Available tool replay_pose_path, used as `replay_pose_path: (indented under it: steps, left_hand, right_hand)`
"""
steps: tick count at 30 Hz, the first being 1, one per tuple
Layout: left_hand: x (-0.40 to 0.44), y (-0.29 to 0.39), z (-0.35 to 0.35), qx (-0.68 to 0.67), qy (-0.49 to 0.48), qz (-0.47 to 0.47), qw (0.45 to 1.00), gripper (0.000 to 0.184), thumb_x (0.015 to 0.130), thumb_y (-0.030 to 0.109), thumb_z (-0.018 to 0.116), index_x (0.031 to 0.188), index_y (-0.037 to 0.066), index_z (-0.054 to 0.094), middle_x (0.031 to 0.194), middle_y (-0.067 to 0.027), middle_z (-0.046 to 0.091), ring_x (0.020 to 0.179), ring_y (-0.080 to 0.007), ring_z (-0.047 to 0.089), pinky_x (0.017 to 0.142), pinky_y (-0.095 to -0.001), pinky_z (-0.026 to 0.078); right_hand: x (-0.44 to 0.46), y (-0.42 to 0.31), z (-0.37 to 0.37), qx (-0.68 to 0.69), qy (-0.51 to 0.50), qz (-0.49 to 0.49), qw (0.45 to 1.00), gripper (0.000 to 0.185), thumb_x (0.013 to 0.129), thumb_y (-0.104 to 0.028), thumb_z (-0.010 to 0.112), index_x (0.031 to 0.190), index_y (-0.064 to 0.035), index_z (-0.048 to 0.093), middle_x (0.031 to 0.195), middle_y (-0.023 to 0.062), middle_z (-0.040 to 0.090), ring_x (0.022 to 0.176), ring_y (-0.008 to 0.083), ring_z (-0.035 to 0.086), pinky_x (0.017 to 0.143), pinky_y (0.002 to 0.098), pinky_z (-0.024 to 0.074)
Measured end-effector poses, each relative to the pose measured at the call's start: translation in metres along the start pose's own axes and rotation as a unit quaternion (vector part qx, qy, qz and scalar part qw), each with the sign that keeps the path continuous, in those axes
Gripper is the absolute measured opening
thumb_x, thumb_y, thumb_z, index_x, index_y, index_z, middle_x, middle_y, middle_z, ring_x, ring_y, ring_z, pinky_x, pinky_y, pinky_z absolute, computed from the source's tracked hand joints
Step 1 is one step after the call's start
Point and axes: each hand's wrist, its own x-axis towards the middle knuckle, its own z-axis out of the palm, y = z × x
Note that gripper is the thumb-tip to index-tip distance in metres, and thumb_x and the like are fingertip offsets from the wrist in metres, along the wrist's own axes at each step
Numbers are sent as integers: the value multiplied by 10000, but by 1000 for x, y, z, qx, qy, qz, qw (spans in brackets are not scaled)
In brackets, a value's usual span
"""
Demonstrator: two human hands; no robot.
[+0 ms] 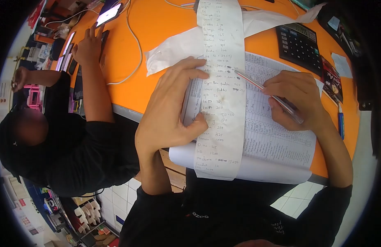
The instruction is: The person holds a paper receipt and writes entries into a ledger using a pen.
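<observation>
A long paper strip [221,94] with handwritten names and numbers lies over printed sheets [264,136] on the orange table. My left hand [170,103] rests at the strip's left edge, thumb and fingers apart, fingertips touching the paper. Between the fingers of my right hand [291,99] is a pen [281,103]; its tip points at the strip near the lines with crossed-out figures. The lower ends of the sheets curl at the table's front edge.
A black calculator [300,47] sits at the upper right, with a dark red packet [332,80] and a blue marker [341,121] beside it. At the left a co-worker [71,136] in black reaches toward a phone [108,15]. A white cable [135,45] crosses the table [157,24].
</observation>
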Motion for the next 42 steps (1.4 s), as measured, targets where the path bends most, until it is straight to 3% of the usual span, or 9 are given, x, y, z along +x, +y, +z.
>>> replay_pose_path:
  steps: [28,33,37,40,42]
  left_hand:
    - [2,3,-2,-1,9,6,1000,633,663,112,748,1275,34,606,1535,-236,601,1429,-495,541,1221,-513,422]
    - [2,2,0,-9,15,-6,1000,605,685,123,763,1267,34,624,1536,-236,611,1471,-488,526,1233,-518,411]
    - [2,2,1,-15,15,-8,1000,588,711,132,785,1270,38,628,1531,-236,618,1475,-483,527,1233,-514,411]
    - [2,3,1,-8,16,-7,1000,580,729,136,799,1275,41,629,1535,-235,617,1480,-481,526,1233,-513,409]
    - [2,4,2,-11,15,-16,1000,589,728,132,806,1283,42,629,1545,-233,615,1486,-480,526,1235,-515,407]
  right_hand:
    - [2,0,-1,4,13,-12,1000,227,783,21,785,1002,-34,758,926,151,767,720,293,733,631,338,566]
    - [3,2,-5,21,56,43,997,220,844,56,728,1051,-17,747,1016,123,750,751,189,710,619,291,523]
    - [-1,5,-6,17,101,68,992,183,917,47,745,1089,-12,732,956,83,716,763,126,683,643,257,509]
    - [-4,5,-4,139,157,166,964,78,1075,-74,750,1062,-18,698,892,11,661,741,49,598,658,217,475]
    - [0,2,-8,176,170,219,945,115,1079,-107,760,1025,-30,693,864,6,655,726,47,591,641,217,469]
